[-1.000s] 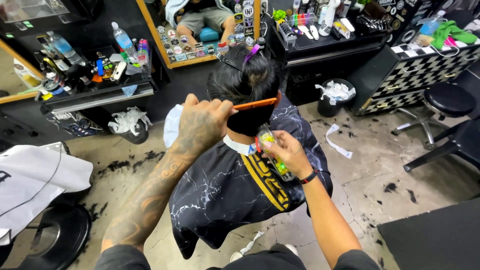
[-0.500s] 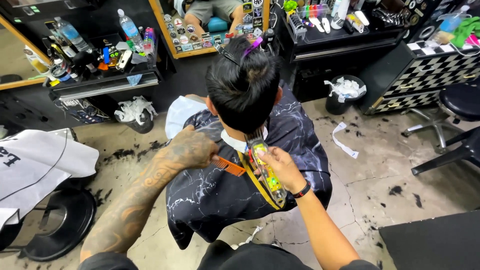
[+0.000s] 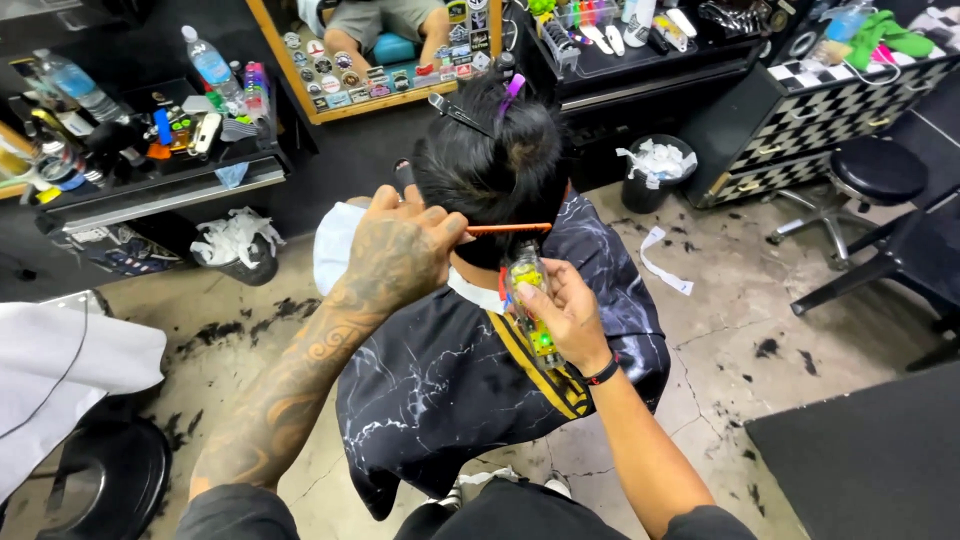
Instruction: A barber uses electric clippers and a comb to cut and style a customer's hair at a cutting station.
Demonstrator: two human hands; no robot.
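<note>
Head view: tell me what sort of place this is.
Most likely a barbershop: the left hand holds an orange comb in a caped person's hair, the right hand holds a clipper, and hair clippings litter the floor.

Single head-worn view, looking steeply down, close above hands and floor (image 3: pixel 720 300)

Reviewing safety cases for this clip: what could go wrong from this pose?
1. The clipper in the right hand sits just under the orange comb at the nape; a slip could nick skin.
2. If the left hand tilts the comb, the cut line may go uneven.
</note>
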